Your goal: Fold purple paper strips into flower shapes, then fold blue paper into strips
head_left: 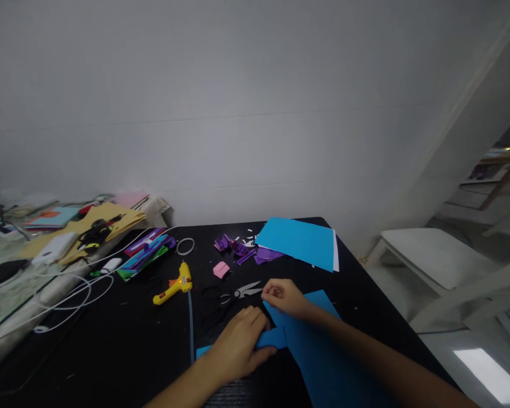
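Observation:
My left hand (240,343) is closed over a folded blue paper strip (272,338), with the thumb on the near side and the fingers on the far side. The strip's right end touches or overlaps a large blue paper sheet (317,362). My right hand (284,297) is curled above the sheet's upper left corner, its fingertips pressed together. I cannot make out what is in them. A pair of scissors (240,292) lies just beyond both hands, its blades pointing to my right hand. My right forearm crosses over the sheet and covers part of it.
Left of the hands lies a yellow glue gun (176,286) with a cord. Further back are a pink paper piece (221,270), purple scraps (240,248), a tape ring (185,246) and another blue sheet (300,241). White cables (74,306) run along the left; a white stool (425,255) stands right.

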Tool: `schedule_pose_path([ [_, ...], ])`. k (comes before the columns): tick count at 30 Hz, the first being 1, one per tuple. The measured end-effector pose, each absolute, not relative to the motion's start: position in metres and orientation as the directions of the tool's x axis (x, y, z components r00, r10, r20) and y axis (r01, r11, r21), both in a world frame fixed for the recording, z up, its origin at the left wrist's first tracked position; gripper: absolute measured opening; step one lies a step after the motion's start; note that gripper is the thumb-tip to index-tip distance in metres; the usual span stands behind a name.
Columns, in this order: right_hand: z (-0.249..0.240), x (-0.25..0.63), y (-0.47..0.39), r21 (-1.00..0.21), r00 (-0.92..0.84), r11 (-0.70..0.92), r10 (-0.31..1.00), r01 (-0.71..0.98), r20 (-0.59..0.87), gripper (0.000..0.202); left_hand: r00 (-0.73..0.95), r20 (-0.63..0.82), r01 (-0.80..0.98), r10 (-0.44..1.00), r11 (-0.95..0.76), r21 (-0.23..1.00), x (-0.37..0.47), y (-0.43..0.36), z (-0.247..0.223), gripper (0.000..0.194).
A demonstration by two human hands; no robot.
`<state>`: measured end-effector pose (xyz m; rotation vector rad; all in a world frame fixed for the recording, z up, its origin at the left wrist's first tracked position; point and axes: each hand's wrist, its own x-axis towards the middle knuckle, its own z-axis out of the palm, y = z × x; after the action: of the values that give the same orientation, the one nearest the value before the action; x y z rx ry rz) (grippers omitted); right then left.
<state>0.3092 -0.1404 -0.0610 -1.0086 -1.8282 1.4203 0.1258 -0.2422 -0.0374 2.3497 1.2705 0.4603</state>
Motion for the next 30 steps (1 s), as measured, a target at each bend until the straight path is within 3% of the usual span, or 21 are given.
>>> schedule_pose_path([
  [8, -0.06, 0.312, -0.14, -0.976, -0.542, 0.063, 0.838, 0.206, -0.06, 0.033, 0.397, 0.065, 0.625, 0.915, -0.322, 0.711, 0.116, -0.238, -0.035, 0.005],
  [15, -0.053, 0.313, -0.142, -0.972, -0.547, 0.051, 0.833, 0.231, -0.086, 0.029, 0.456, -0.001, 0.724, 0.89, -0.37, 0.581, 0.121, -0.245, -0.031, 0.042],
  [25, -0.054, 0.311, -0.143, -0.974, -0.536, 0.038, 0.84, 0.224, -0.091, 0.03, 0.459, -0.04, 0.686, 0.887, -0.326, 0.651, 0.125, -0.245, -0.031, 0.019],
  [30, -0.058, 0.312, -0.143, -0.983, -0.536, 0.039, 0.842, 0.177, -0.063, 0.038, 0.36, -0.071, 0.602, 0.93, -0.173, 0.78, 0.12, -0.24, -0.033, 0.014],
])
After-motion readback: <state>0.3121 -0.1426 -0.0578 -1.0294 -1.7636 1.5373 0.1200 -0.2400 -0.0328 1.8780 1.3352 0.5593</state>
